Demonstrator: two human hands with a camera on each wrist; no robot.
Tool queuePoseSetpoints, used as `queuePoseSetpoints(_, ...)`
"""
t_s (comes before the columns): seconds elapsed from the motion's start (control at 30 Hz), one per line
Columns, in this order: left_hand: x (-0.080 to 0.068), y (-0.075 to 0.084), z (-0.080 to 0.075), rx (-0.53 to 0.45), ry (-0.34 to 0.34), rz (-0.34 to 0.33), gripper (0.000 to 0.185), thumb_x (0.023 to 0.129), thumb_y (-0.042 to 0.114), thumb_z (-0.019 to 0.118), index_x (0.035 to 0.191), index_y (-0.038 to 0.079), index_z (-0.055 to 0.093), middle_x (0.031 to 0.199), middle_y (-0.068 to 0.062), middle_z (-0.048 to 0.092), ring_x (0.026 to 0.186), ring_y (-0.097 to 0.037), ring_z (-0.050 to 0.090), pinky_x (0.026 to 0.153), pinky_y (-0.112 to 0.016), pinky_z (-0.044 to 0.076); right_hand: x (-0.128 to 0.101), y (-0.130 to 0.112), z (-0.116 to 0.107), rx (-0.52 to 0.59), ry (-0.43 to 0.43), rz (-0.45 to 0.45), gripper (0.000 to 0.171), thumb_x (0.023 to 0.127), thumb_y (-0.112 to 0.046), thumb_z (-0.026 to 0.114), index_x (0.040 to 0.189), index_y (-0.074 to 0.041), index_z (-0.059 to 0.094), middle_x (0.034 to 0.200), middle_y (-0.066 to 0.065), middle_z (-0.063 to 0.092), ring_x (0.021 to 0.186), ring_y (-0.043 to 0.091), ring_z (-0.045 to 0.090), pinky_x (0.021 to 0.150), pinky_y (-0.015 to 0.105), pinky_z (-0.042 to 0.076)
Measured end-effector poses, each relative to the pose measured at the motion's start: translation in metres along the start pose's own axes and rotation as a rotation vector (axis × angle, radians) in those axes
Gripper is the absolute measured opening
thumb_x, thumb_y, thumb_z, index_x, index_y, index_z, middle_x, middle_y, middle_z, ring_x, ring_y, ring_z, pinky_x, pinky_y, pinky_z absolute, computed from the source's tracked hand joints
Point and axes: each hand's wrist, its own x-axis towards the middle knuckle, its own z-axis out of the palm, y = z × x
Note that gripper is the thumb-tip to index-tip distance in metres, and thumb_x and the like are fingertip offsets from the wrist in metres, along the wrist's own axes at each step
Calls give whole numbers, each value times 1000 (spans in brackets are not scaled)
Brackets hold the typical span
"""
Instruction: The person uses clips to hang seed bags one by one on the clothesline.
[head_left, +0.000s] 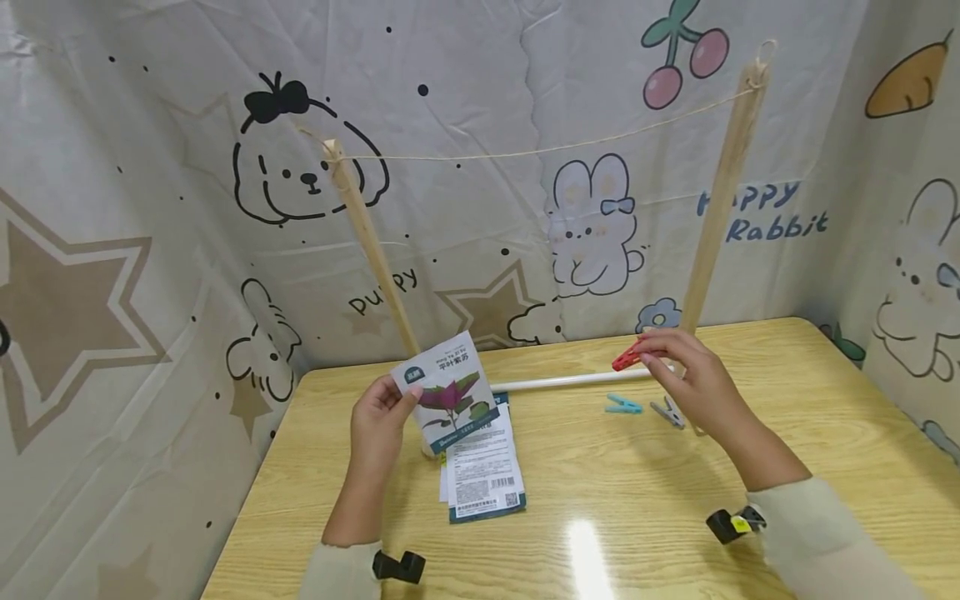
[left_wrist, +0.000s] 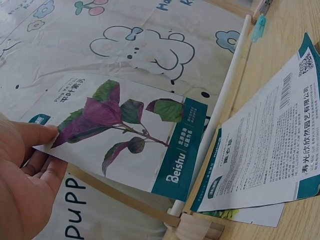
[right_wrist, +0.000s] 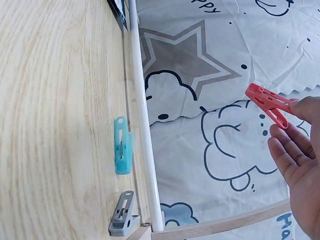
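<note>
My left hand (head_left: 380, 419) pinches a seed packet (head_left: 450, 392) by one edge, tilted in the air. In the left wrist view the packet (left_wrist: 125, 132) shows purple and green leaves and a teal band. Below it, more packets (head_left: 487, 475) lie stacked on the table, the top one with its text side up. My right hand (head_left: 693, 379) holds a red clothespin (head_left: 628, 358) between thumb and fingers; the right wrist view shows this clothespin (right_wrist: 270, 104) at the fingertips. Near that hand a teal clothespin (head_left: 623, 405) and a grey clothespin (head_left: 667, 412) lie on the table.
A thin string (head_left: 525, 154) sags between a left wooden post (head_left: 367, 233) and a right wooden post (head_left: 723, 192). A white rod (head_left: 573, 382) runs low between the posts along the wooden table (head_left: 600, 475). Printed cloth (head_left: 480, 75) hangs behind and at the sides.
</note>
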Motion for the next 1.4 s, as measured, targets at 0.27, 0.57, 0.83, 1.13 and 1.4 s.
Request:
queuePoseSetpoints(0.27,2,3,0,-14,17,10,26,95,15,71,119,5,67,108,-4,70,96,-13,66,87,-18,55,8,-9,-3,-12,-5,-46,16,94,-2,68,106,-11,73,122,8,65,118,15,54,102,2,30)
queuePoseSetpoints(0.57,4,6,0,-4,9,22,25,96,12,69,120,5,66,108,-4,70,95,-13,65,86,-18,54,17,-17,-11,-39,-13,-94,19,93,1,68,108,-10,72,121,9,65,115,11,54,99,1,32)
queuePoseSetpoints(0.83,2,10,3,3,-33,59,26,98,10,66,122,4,64,116,-11,68,99,-14,65,89,-17,54,24,-25,-19,-73,-17,-95,16,94,-1,68,108,-10,72,120,8,65,114,17,55,98,2,32)
queuePoseSetpoints(1.13,3,16,7,4,-46,78,27,98,12,67,123,4,64,118,-11,67,101,-16,64,89,-17,54,32,-31,-27,-73,-25,-110,20,92,-1,70,109,-12,73,122,8,65,114,21,56,98,1,32)
queuePoseSetpoints(1.4,8,19,10,-30,-42,91,25,97,13,68,121,4,64,115,-9,68,99,-15,65,89,-18,54,39,-36,-36,-93,-22,-132,20,93,-2,69,111,-12,73,122,8,65,112,22,58,94,5,35)
